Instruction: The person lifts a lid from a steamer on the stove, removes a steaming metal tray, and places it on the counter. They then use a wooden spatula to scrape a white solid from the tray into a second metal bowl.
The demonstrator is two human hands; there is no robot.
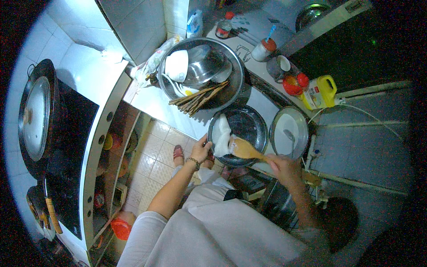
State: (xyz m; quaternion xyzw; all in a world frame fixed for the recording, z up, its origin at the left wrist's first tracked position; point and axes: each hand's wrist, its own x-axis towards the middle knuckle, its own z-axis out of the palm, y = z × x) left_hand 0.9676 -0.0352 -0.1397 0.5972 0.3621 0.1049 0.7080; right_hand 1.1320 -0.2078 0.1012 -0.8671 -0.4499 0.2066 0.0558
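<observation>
My left hand (pixel 201 149) grips the near left rim of a dark, shiny bowl (pixel 248 121), thumb over the edge. Inside it, along the left wall, lies a soft white mass (pixel 221 135); whether it is dough or rice I cannot tell. In my right hand (pixel 283 168) is the handle of a wooden paddle (pixel 247 149), its blade tip against the white mass and smeared with white. Just right of the bowl stands a metal basin (pixel 289 115) with white contents and a metal spoon (pixel 289 135) in it.
Beyond stands a large steel basin (pixel 238 86) holding bowls and a bundle of chopsticks (pixel 198 98). A yellow jug (pixel 322 91), red-lidded jar (pixel 263 50) and grey mug (pixel 275 68) line the back ledge. On the left, a lidded wok (pixel 36 116) sits on the black cooktop (pixel 71 130).
</observation>
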